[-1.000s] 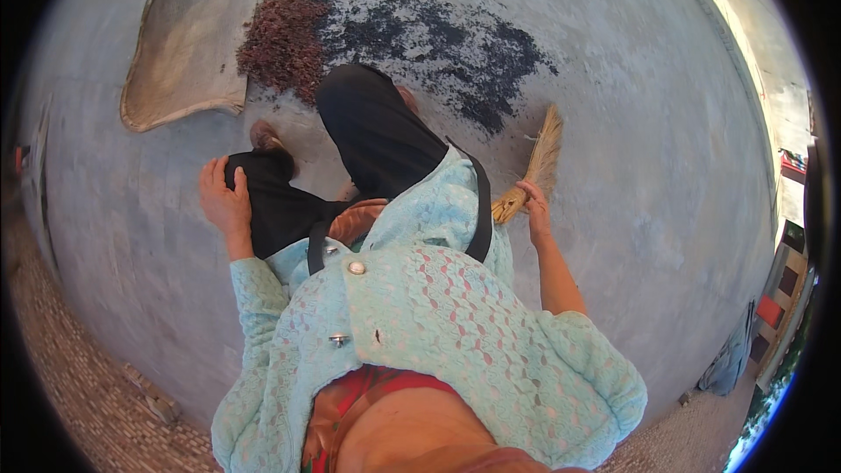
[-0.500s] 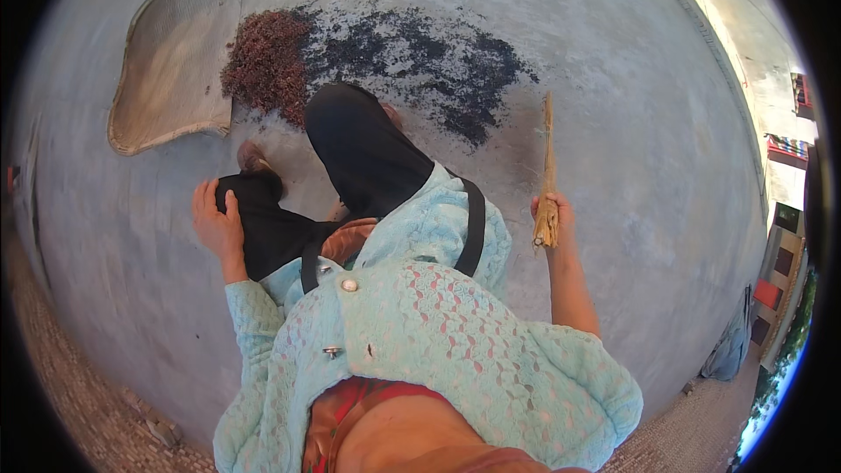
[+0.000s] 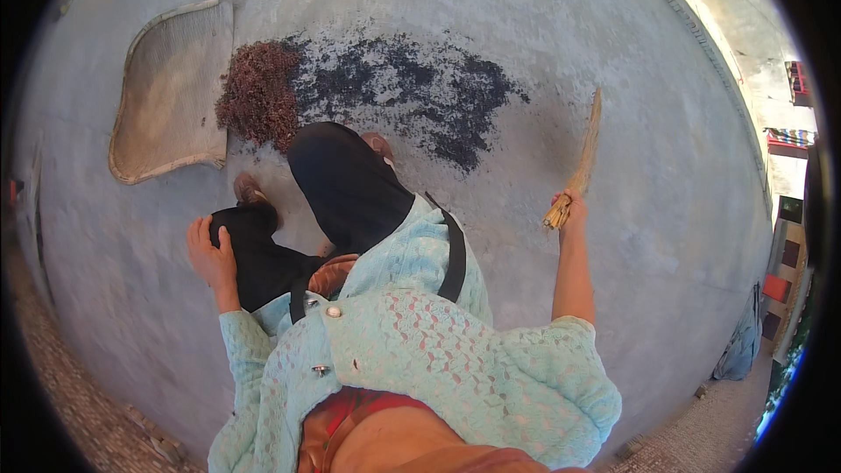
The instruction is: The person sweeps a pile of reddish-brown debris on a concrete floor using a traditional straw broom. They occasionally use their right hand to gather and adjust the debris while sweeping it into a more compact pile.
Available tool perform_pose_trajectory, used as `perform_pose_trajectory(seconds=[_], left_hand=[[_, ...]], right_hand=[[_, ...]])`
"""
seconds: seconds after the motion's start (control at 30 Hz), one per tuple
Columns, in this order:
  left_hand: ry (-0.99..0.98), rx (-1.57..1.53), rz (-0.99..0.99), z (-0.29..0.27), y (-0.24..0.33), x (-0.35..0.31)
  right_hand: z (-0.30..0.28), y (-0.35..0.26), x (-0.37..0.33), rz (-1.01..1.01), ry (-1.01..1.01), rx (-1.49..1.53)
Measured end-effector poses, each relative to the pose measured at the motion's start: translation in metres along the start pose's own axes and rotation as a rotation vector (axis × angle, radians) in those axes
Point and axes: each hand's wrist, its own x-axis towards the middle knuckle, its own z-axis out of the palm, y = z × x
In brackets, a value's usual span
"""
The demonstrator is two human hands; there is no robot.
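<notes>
My right hand (image 3: pixel 572 210) is closed around the bound stalk end of a straw hand broom (image 3: pixel 587 153), held out to my right side. The broom's narrow tip points away from me. My left hand (image 3: pixel 211 256) rests with its fingers laid over my bent left knee, holding nothing. On the floor before my feet lies a spread of small dark grains (image 3: pixel 420 92), thin and patchy with bare gaps. A heap of reddish-brown seed heads or husks (image 3: pixel 260 92) adjoins it on the left. Beside the heap sits a woven winnowing basket (image 3: pixel 171 96), its open side toward the heap.
I am crouched on a grey concrete floor (image 3: pixel 648 236), my shoes near the heap's close edge. Brick paving (image 3: pixel 66 368) runs along the lower left. A blue-grey cloth or bag (image 3: pixel 738 342) stands at the far right, near a building's edge.
The broom has swung outward to the right, its tip now leaning right. My right hand has shifted slightly right. My left hand stays on the knee; the view has tilted a little.
</notes>
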Motion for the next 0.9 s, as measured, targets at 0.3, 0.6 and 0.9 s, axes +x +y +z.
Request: perform_pose_trajectory(seconds=[0.3, 0.6, 0.9], left_hand=[[0.018, -0.006, 0.008, 0.0, -0.009, -0.004], [-0.001, 0.108, 0.005, -0.004, 0.003, 0.0], [-0.032, 0.033, -0.068, 0.0, 0.003, -0.002]], right_hand=[[0.027, -0.03, 0.114, 0.049, -0.008, 0.244], [0.109, 0.058, 0.061, 0.051, -0.184, -0.246], [0.095, 0.034, -0.113, 0.136, -0.403, -0.404]])
